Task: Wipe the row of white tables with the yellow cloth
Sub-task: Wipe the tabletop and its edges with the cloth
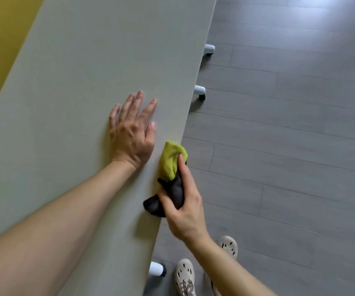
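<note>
View: I look down from the head camera on a long white table top [76,82] that runs from the lower left of the frame to the top centre.
Left hand: the left hand [132,129] lies flat on the table at mid-frame, fingers straight and spread, holding nothing.
Right hand: the right hand [183,208], at lower centre, curls its fingers round the bunched cloth.
Cloth: the yellow cloth [171,161], dark at the end nearest the palm, sits on the table's right edge, just beside the left wrist.
Progress: I judge the wiping to be under way at this edge. I see no streaks or damp marks, so I cannot tell which parts are done. The long stretch toward the top of the frame may still need wiping.
Surroundings: grey plank floor [289,146] fills the right side, white castor feet [200,91] show under the table edge, and pale shoes [185,276] are at the bottom.
Writing: I can read no brand, label or text anywhere.
</note>
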Tool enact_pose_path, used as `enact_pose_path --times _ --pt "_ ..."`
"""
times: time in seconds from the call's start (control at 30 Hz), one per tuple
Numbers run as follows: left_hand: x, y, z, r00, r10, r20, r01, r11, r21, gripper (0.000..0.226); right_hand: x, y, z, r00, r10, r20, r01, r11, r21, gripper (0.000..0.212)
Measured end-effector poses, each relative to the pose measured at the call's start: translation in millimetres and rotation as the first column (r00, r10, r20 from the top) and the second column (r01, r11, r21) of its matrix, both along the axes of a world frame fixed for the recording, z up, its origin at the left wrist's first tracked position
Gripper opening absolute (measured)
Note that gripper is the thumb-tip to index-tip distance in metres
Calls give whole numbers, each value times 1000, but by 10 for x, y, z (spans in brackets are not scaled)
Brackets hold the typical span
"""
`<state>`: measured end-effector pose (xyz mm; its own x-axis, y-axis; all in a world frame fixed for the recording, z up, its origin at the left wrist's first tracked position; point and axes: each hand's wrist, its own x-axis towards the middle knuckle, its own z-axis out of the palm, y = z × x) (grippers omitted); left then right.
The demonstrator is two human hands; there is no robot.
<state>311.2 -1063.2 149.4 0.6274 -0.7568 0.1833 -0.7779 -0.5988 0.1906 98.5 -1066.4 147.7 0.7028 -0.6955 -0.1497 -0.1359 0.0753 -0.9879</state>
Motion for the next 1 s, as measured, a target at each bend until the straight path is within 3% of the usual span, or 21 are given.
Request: enact_pose_path --times 0.23,0.5,0.6,0.8,1.0 --pt "-38 27 44 996 29 -86 -43 985 -170 39 874 -843 8 970 -227 -86 217 970 -112 93" --pt "-381 780 227 974 -109 -197 102 994 -45 41 -573 1097 152 998 -41 -41 41 999 7 89" --pt "-879 1485 257 982 -104 -155 101 995 -28 37 -398 925 103 996 -39 -77 34 997 -66 90" --pt "-1621 2513 129 996 -69 -60 70 997 13 45 304 40 122 974 -189 -122 180 980 -82 91" --pt "-1610 2550 40 996 -80 -26 79 995 -65 50 -474 1160 57 988 -119 -97 119 993 -11 88"
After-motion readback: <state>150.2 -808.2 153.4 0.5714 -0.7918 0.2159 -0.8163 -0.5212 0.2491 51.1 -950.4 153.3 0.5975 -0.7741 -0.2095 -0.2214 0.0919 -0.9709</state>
